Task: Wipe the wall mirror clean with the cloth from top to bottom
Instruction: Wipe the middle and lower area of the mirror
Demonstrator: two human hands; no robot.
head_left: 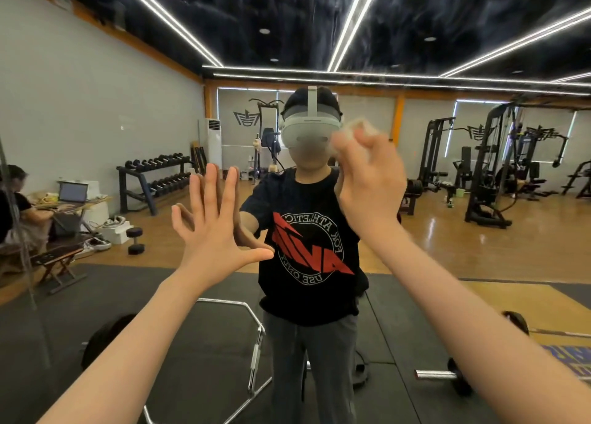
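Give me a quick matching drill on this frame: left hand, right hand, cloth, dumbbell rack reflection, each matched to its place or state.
Things:
1. left hand
2. right hand
3. cloth
4. dumbbell rack

Place or state:
A. bunched up, pale, blurred, in front of the reflected headset
B. reflected at the left, against the grey wall
C. fingers spread, palm flat towards the mirror
D. raised higher, gripping something

Pairs: 1-C, 2-D, 3-A, 4-B
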